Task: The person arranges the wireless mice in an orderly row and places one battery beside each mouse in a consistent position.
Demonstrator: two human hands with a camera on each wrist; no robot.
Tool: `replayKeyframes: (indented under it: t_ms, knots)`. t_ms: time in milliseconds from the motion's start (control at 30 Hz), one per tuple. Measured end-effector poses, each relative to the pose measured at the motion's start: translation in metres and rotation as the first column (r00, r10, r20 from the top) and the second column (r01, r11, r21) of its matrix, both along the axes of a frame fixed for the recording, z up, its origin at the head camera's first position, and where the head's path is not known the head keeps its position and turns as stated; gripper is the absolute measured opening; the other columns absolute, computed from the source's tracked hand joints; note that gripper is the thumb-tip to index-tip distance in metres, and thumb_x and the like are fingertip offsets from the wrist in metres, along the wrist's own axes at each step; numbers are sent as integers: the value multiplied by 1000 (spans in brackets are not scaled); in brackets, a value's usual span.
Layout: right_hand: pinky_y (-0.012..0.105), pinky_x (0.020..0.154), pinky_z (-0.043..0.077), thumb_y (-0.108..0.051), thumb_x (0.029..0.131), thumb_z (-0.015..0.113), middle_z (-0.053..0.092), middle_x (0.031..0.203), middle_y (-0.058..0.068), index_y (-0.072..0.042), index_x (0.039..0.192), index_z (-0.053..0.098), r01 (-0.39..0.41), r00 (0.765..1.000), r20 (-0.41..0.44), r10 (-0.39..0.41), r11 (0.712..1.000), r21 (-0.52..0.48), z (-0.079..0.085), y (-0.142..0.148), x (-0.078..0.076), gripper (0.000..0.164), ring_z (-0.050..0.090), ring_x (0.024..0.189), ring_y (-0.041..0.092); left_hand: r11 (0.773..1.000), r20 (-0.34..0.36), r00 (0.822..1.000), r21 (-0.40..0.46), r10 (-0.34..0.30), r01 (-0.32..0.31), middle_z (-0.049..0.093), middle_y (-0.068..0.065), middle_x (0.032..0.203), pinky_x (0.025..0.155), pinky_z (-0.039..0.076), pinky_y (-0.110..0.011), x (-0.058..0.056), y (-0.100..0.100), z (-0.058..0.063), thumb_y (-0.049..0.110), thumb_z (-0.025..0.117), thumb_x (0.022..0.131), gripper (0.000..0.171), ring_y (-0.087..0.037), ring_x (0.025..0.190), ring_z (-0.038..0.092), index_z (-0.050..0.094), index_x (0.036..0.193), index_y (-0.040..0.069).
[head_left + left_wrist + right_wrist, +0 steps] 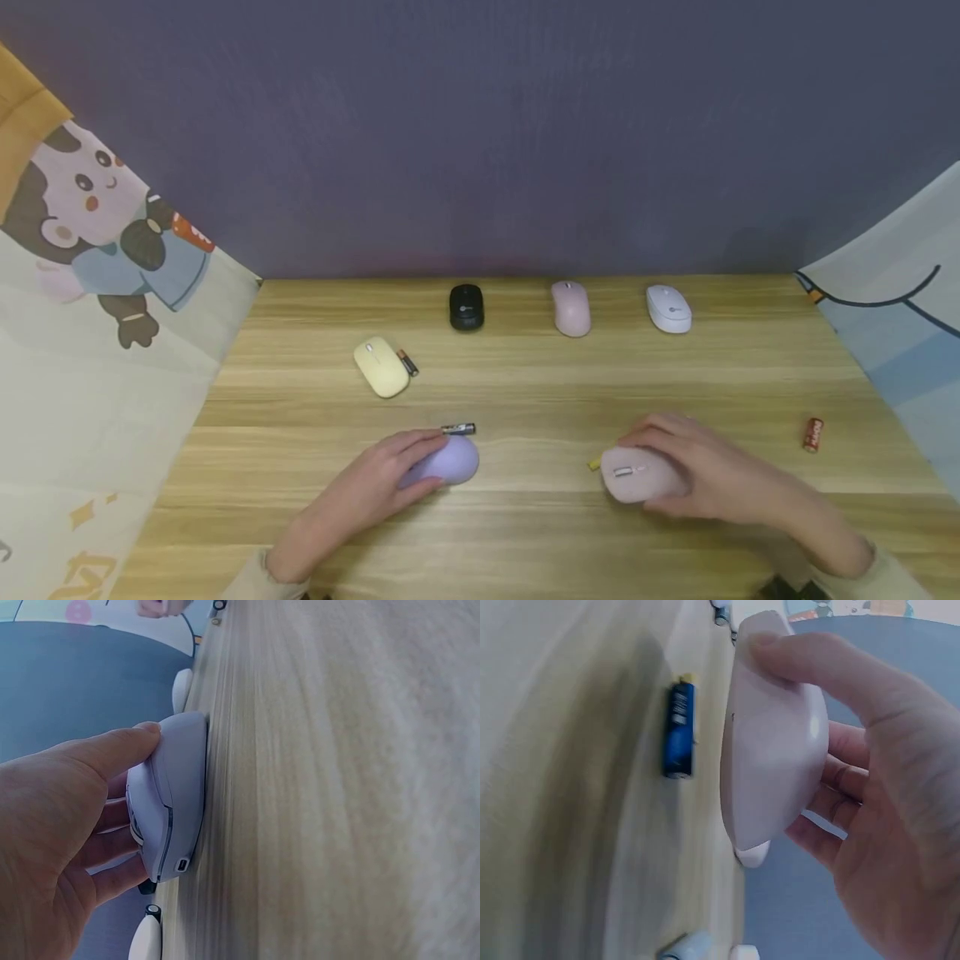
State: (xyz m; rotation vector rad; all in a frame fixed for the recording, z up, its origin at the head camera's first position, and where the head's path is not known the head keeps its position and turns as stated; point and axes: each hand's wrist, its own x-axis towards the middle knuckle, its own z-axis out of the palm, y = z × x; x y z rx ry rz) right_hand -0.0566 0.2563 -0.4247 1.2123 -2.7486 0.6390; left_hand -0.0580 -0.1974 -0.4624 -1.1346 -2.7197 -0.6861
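Note:
A purple computer mouse (456, 461) rests on the table, and my left hand (378, 475) grips it with thumb and fingers at its sides. A dark battery with a silvery end (460, 429) lies just beyond that mouse. Over on the right, my right hand (723, 475) holds a pale pink computer mouse (776, 742) by its sides, lifted off the tabletop. A blue battery (679, 729) lies on the wood near the held mouse; in the head view only its yellowish end (595, 463) shows past the mouse.
Farther left sits a yellow mouse (381, 367) with a black battery (407, 362) alongside. Along the back stand a black mouse (467, 307), a pink mouse (572, 309) and a white mouse (668, 309). At the right lies a red battery (813, 435). A dark panel (510, 150) borders the table's back.

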Motion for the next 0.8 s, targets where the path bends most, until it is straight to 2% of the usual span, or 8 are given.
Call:
replayKeyframes:
  t_ms: [133, 267, 467, 633, 733, 800]
  knots:
    - [6, 98, 40, -31, 68, 97, 58, 124, -14, -25, 129, 65, 36, 999, -14, -37, 999, -33, 9, 6, -6, 69, 57, 109, 6, 1000, -2, 1000, -1, 1, -1, 68, -11, 132, 98, 60, -42, 0, 0, 1, 33, 81, 89, 55, -27, 118, 68, 67, 133, 5]
    - [3, 98, 38, -27, 66, 98, 59, 125, -9, -19, 130, 66, 93, 994, -53, -96, 993, -67, 13, 14, -14, 72, 57, 109, 7, 1000, -12, 1000, 3, -3, 3, 69, -11, 132, 97, 61, -43, 1, 0, 1, 33, 81, 90, 53, -27, 117, 69, 67, 133, 5]
    - [6, 93, 42, -27, 63, 98, 62, 122, 0, -12, 128, 67, 171, 973, -136, -184, 980, -102, 7, 27, -28, 73, 54, 108, 8, 1000, -18, 1000, 6, -7, 7, 69, -11, 132, 96, 61, -43, 1, 0, 0, 32, 80, 92, 51, -28, 116, 69, 67, 133, 4]
    - [4, 86, 39, -19, 60, 99, 62, 118, 3, -10, 127, 67, 251, 956, -121, -266, 960, -125, 3, 33, -34, 75, 54, 102, 8, 1000, -16, 1000, -17, 4, -4, 68, -12, 133, 97, 61, -44, 2, 2, 3, 31, 81, 90, 52, -28, 117, 68, 67, 133, 5]
    - [4, 84, 39, -20, 60, 100, 61, 117, 3, -10, 128, 67, 291, 947, -105, -304, 949, -119, 0, 32, -32, 76, 57, 99, 12, 998, -117, 993, -57, 14, -21, 66, -16, 134, 99, 59, -47, 7, 8, 11, 35, 82, 87, 59, -32, 120, 67, 66, 133, 3]
    - [5, 84, 40, -20, 60, 99, 61, 117, 3, -10, 128, 66, 304, 943, -104, -317, 945, -122, -1, 31, -31, 76, 59, 98, 14, 997, -210, 978, -78, -7, -10, 64, -16, 137, 103, 57, -48, 12, 21, 21, 39, 82, 85, 62, -32, 124, 64, 65, 134, 5]
